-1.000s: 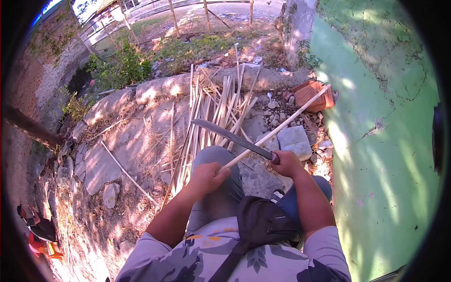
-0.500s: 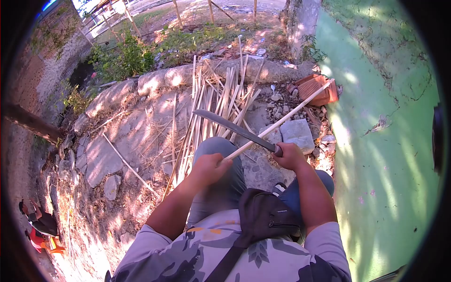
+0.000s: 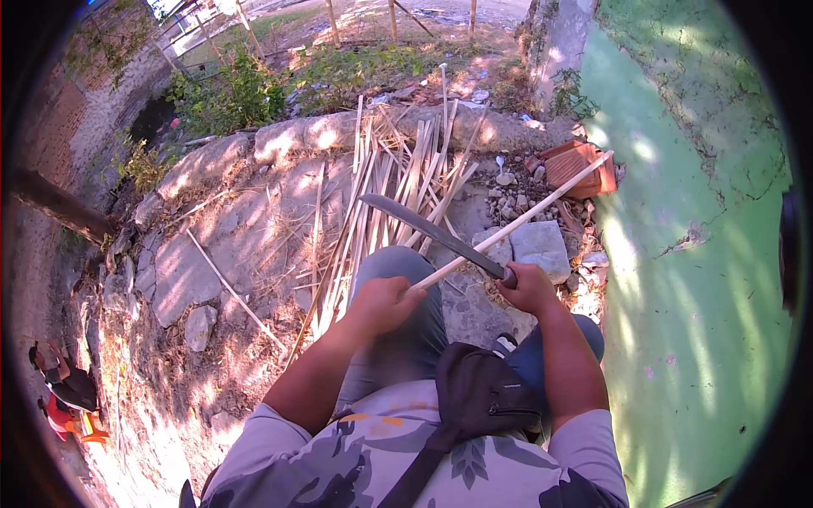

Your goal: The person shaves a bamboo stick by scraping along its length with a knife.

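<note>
My left hand [image 3: 383, 303] is wrapped round the lower end of a pale wooden stick [image 3: 529, 214], above my bent knee. The stick slants up to the right, its far end over the orange roof tiles. In my right hand [image 3: 527, 288] is the handle of a long dark machete [image 3: 432, 233]. Its blade points up to the left and crosses the stick, apparently touching it. Beyond the blade, a heap of split pale strips [image 3: 398, 173] lies on the ground.
A grey block [image 3: 540, 250] and orange tiles [image 3: 580, 168] lie by the green wall [image 3: 694, 279] at the right. One thin stick [image 3: 233, 288] is on the stony ground at left. A person [image 3: 68, 381] is at the far left edge.
The view has shifted slightly. Both hands keep their grips, and the machete and stick have moved a little relative to each other, the blade crossing the stick nearer my right hand.
</note>
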The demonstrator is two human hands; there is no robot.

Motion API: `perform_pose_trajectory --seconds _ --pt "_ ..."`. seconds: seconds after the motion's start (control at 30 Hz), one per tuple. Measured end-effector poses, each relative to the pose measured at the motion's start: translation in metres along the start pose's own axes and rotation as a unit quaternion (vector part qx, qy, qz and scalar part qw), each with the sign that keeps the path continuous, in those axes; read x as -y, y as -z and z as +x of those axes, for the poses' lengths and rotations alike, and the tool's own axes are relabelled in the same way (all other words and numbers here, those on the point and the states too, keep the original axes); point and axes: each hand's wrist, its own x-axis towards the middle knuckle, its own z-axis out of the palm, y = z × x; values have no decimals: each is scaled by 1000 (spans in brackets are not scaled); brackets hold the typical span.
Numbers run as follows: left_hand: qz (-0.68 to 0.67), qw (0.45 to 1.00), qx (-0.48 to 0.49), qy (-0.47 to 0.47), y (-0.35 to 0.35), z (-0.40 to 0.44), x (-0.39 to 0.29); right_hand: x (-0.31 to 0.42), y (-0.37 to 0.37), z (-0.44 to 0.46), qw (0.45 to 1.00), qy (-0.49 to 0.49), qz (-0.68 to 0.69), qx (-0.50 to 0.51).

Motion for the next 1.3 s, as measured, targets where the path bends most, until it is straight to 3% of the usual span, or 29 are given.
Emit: perform_pose_trajectory --seconds 1.3 --pt "1 1000 -16 -22 0 -3 -2 -7 -4 0 999 14 -29 -19"
